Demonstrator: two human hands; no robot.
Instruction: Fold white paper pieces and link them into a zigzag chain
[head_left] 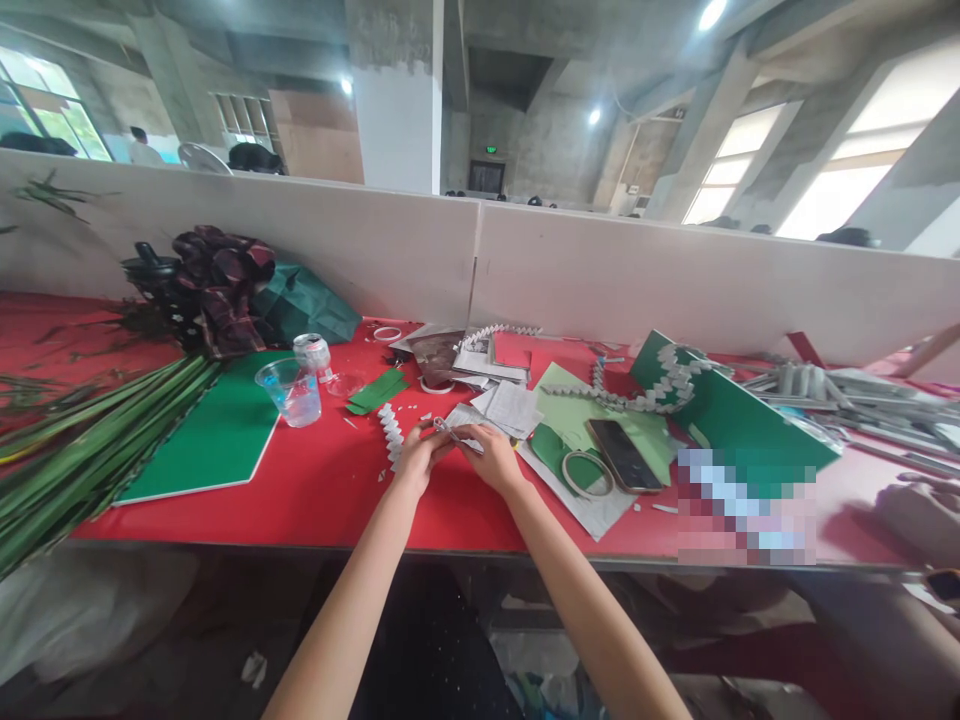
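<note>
My left hand [420, 456] and my right hand [488, 453] meet low over the front middle of the red table [330, 510]. Between their fingertips is a small greyish-white folded paper piece [442, 428], pinched from both sides; its exact shape is partly hidden by the fingers. Just left of my left hand lies a short zigzag chain of folded white paper [390, 434]. Beyond my right hand rest several loose white paper sheets [507, 408]. A longer zigzag paper chain [600, 395] runs across a light green sheet [559, 385] to the right.
A phone [624, 455] and a roll of tape [587, 473] lie right of my hands. To the left stand a plastic cup [291, 395] and a can [312, 352], near long green leaves [127, 435]. Another person's hand [919, 515] is at the far right. A partition [600, 270] closes the back.
</note>
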